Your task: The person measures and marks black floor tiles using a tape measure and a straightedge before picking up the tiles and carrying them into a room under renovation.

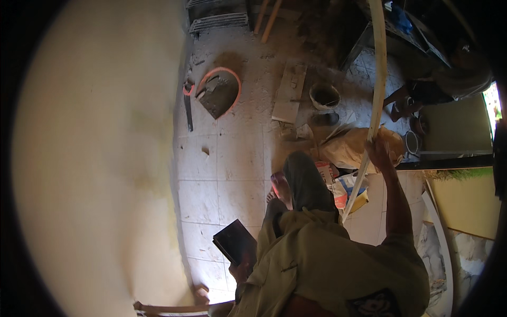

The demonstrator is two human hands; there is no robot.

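In my left hand (240, 271), low in the view near the wall, are flat dark rectangular pieces (235, 242) that look like a small stack of tiles; the exact kind is unclear. My right hand (379, 151) is wrapped round a long, pale wooden batten (378, 79). The batten runs from the top of the view down past my right knee, tilted slightly. Beside my right hand lies a large brown paper sack (343, 148). Below it a printed bag (346, 187) rests on the tiles.
A handsaw (189, 111) lies by the left wall, beside an orange-rimmed pan (239, 87) holding tools. Farther right are a pale board (288, 103), a bucket (312, 100) and a small pail (412, 142). Another person (454, 79) is at the far right.
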